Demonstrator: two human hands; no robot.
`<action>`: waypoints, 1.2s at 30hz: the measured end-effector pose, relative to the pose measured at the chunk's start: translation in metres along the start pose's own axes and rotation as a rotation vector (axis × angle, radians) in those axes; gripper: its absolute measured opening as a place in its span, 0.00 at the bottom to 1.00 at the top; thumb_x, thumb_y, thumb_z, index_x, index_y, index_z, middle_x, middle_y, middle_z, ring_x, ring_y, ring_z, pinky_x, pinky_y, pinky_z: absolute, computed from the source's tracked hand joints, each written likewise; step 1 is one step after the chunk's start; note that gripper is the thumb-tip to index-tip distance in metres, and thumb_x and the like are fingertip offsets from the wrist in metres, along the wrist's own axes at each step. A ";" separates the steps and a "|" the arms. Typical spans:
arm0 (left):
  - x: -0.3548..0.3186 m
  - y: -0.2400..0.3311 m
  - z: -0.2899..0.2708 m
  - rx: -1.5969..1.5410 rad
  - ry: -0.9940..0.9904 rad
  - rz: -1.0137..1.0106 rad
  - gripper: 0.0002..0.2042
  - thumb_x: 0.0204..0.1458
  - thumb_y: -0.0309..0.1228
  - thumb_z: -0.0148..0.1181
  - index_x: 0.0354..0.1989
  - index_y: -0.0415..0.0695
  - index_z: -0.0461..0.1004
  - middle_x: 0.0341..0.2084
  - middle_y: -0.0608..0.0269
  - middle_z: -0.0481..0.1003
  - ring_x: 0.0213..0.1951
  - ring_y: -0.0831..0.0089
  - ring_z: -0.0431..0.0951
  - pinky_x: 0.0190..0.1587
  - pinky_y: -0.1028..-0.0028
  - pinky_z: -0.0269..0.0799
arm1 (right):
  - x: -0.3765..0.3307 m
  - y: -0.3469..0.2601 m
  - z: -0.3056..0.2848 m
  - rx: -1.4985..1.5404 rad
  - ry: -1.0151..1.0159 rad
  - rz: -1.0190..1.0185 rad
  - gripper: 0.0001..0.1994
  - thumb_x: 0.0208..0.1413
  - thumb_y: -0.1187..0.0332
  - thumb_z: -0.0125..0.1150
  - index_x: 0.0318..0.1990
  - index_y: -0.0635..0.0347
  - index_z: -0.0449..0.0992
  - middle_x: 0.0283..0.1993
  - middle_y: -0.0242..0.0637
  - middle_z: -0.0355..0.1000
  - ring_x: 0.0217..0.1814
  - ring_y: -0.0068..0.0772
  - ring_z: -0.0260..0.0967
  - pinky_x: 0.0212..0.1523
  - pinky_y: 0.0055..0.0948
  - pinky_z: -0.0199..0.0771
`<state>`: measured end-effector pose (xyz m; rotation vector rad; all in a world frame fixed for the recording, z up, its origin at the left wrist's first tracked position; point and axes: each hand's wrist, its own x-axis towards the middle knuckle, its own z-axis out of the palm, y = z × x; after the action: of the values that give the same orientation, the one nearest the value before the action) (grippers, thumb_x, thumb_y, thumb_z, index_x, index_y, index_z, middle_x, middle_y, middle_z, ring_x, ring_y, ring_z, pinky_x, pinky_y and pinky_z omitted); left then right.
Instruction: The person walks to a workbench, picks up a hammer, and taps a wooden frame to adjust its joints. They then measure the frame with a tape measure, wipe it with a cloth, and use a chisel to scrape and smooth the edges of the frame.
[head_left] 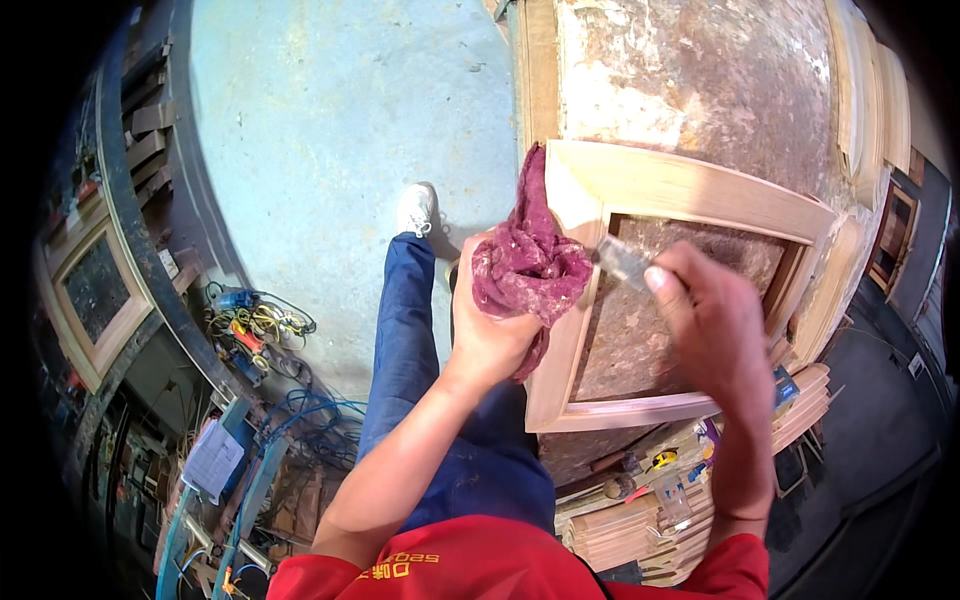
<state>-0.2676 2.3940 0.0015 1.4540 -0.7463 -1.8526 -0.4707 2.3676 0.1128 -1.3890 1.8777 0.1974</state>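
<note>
head-worn fisheye, facing down, fairly near

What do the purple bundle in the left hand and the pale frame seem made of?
The purple bundle looks like soft cloth with a dull finish: it folds and twists, dotted with pale residue. The pale frame looks like wood, probably unvarnished: light tan rails with a mostly matte surface.

Looking like a woodworking workshop
Displaying a wooden frame [690,185] on a stained bench [690,65], stacked timber strips [625,535] and tangled blue cables [312,400]
</note>
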 end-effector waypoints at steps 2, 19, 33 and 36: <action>0.000 -0.002 -0.003 0.031 -0.013 0.003 0.27 0.47 0.25 0.76 0.54 0.42 0.68 0.46 0.63 0.75 0.48 0.73 0.77 0.56 0.69 0.72 | 0.012 -0.006 -0.023 -0.107 0.079 -0.202 0.06 0.64 0.68 0.61 0.36 0.59 0.73 0.26 0.46 0.72 0.27 0.54 0.72 0.30 0.47 0.69; 0.001 -0.005 -0.003 0.080 -0.027 0.023 0.31 0.44 0.24 0.78 0.55 0.40 0.65 0.47 0.62 0.73 0.50 0.74 0.75 0.57 0.71 0.71 | 0.025 -0.032 -0.043 -0.459 0.186 -0.423 0.05 0.59 0.72 0.62 0.36 0.59 0.71 0.30 0.44 0.70 0.37 0.49 0.71 0.41 0.43 0.69; 0.001 -0.012 -0.003 0.001 -0.013 -0.007 0.31 0.44 0.24 0.78 0.56 0.39 0.67 0.46 0.61 0.74 0.48 0.73 0.76 0.56 0.71 0.71 | 0.030 -0.042 -0.050 -0.445 0.028 -0.284 0.07 0.60 0.70 0.61 0.31 0.61 0.71 0.24 0.45 0.70 0.31 0.53 0.73 0.35 0.46 0.69; 0.001 -0.012 -0.003 0.036 -0.011 -0.006 0.31 0.44 0.24 0.78 0.56 0.39 0.67 0.46 0.61 0.75 0.48 0.73 0.76 0.55 0.71 0.71 | 0.027 -0.049 -0.048 -0.465 0.033 -0.249 0.08 0.60 0.69 0.63 0.32 0.60 0.71 0.25 0.48 0.70 0.33 0.56 0.72 0.35 0.49 0.67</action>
<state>-0.2665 2.4008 -0.0093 1.4707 -0.7848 -1.8626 -0.4547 2.3024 0.1426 -1.9319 1.7285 0.5131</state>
